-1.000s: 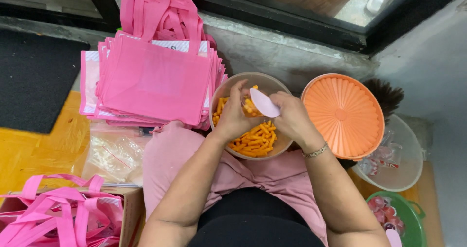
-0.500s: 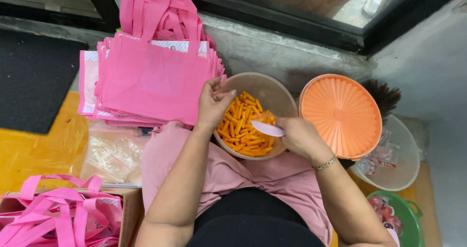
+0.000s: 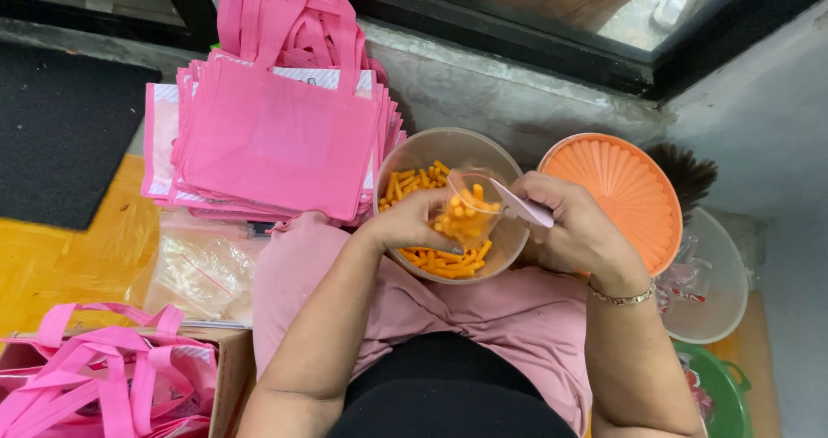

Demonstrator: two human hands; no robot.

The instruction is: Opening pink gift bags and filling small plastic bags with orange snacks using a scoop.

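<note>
left hand [image 3: 414, 222] gripping clear bag [image 3: 466, 214] over bowl [image 3: 405, 158] | right hand [image 3: 573, 227] clenching pink scoop [image 3: 526, 207] | risk: sticks [image 3: 444, 261] spilling (bag mouth sagging)

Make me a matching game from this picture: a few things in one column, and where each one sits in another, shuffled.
Things:
1. small clear plastic bag of orange snack sticks
2. round ribbed orange lid
3. stack of flat pink fabric tote bags
4. pale pink plastic scoop

Places:
A. in the right hand
B. on the floor, upper left
C. in the left hand
D. right of the bowl

Pairs: 1-C, 2-D, 3-B, 4-A
</note>
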